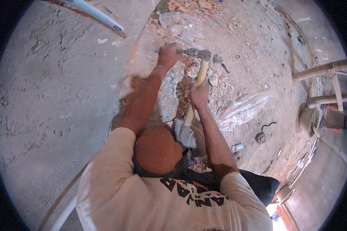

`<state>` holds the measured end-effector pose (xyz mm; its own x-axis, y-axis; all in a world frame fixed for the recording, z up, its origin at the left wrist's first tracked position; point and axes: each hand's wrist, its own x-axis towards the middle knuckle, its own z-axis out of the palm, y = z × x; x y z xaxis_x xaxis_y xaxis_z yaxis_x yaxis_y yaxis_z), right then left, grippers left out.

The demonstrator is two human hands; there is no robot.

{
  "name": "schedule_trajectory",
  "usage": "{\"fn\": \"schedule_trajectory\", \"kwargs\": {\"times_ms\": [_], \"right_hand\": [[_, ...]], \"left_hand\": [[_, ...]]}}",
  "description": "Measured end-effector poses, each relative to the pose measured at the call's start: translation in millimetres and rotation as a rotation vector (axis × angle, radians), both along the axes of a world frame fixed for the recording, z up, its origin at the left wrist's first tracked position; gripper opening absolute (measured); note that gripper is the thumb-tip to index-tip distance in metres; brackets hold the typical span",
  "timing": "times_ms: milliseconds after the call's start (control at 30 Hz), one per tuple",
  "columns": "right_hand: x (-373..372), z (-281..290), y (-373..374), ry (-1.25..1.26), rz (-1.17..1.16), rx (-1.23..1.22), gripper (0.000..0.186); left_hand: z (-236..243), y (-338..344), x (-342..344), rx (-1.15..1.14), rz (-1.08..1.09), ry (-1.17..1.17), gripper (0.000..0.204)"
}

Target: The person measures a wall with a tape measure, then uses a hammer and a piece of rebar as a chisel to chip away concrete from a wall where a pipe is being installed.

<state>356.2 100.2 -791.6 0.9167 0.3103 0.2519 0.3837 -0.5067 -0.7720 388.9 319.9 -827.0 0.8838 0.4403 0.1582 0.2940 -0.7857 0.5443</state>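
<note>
My left hand [168,56] is wrapped round a dark metal chisel [187,52], which lies nearly level, its left end toward the grey wall. My right hand [199,94] grips a hammer [202,73] by its pale wooden handle, whose butt sticks out below the fist. The hammer head is at the chisel's right end; I cannot tell whether they touch. Beneath both hands lies a strip of broken rubble [185,86] with reddish dirt and grey chips. My bent bare knee [158,150] is between my arms.
Clear plastic bags [181,25] lie beyond the hands and to their right. A tape measure [260,138] rests on the dusty floor, near a small can [238,146]. The rough wall [58,96] rises at left; wooden poles [320,70] stand out at right.
</note>
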Motion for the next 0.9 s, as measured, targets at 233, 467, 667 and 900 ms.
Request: {"fn": "schedule_trajectory", "kwargs": {"times_ms": [233, 467, 667, 900], "right_hand": [[40, 92, -38, 0.644, -0.139, 0.436, 0.015], [-1, 10, -11, 0.147, -0.196, 0.141, 0.015], [25, 43, -35, 0.672, -0.016, 0.332, 0.019], [3, 13, -9, 0.2, -0.278, 0.248, 0.017]], "left_hand": [[-4, -3, -10, -0.047, 0.004, 0.006, 0.028], [-20, -3, -7, -0.005, 0.045, -0.162, 0.03], [-6, -4, -4, -0.067, 0.017, 0.023, 0.033], [10, -11, -2, -0.057, -0.027, 0.135, 0.032]]}}
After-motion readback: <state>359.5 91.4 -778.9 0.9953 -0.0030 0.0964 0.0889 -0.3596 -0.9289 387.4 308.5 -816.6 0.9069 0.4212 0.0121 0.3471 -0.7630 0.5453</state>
